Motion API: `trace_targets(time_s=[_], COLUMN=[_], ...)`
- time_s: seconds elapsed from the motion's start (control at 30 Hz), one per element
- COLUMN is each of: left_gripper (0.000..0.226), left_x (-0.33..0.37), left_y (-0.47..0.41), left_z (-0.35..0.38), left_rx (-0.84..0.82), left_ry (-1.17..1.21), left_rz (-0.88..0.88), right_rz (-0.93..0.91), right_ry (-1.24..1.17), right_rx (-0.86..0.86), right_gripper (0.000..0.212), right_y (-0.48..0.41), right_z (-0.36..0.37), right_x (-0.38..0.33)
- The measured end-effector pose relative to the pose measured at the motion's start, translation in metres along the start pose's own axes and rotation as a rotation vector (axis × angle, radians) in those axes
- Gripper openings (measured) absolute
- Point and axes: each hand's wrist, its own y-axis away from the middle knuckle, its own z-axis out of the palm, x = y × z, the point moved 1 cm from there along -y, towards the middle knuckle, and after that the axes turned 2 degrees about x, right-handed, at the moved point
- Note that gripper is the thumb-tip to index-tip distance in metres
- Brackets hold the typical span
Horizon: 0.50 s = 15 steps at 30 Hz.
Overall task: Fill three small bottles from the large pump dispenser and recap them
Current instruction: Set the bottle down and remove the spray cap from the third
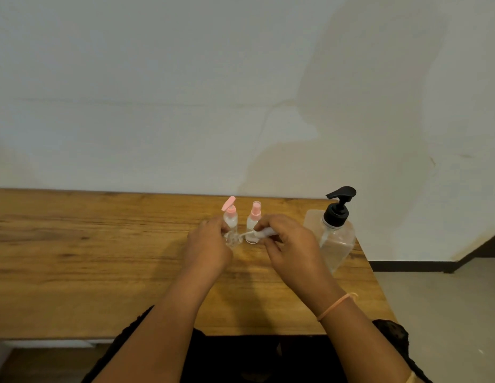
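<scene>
Two busy hands: left hand [209,244] grips the clear bottle [233,240], right hand [290,244] pinches its white cap [264,233]. One careless nudge could topple the pink-topped bottles [230,217] at twelve o'clock.

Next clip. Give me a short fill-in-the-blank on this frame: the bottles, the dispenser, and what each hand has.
1. The large pump dispenser has a ____ pump head.
2. On the table, ____ small bottles with pink tops stand upright: a flip-top bottle and a spray bottle.
3. Of the left hand and the right hand, the ____ one holds the white cap with its tube; the other holds a clear bottle.

Missing words: black; two; right.
</scene>
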Motion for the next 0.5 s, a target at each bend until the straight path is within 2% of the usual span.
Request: trace_targets(time_s=[0.2,0.37,0.43,0.5], left_gripper=[0.035,0.031,0.03,0.031], left_x=[-0.005,-0.011,-0.012,-0.011], left_y=[-0.003,-0.007,-0.009,-0.008], left_z=[-0.005,-0.011,-0.012,-0.011], left_rx=[0.044,0.075,0.092,0.101], left_ry=[-0.053,0.01,0.068,0.127], left_rz=[-0.127,-0.208,-0.216,-0.207], right_rz=[0.103,0.184,0.237,0.309], right_ry=[0.024,0.034,0.062,0.11], right_rx=[0.063,0.155,0.128,0.029], right_gripper=[0.018,0.014,0.011,0.012], right_y=[0.012,0.02,0.023,0.024], right_z=[-0.012,-0.023,-0.025,-0.019], right_x=[0.0,0.002,0.003,0.006])
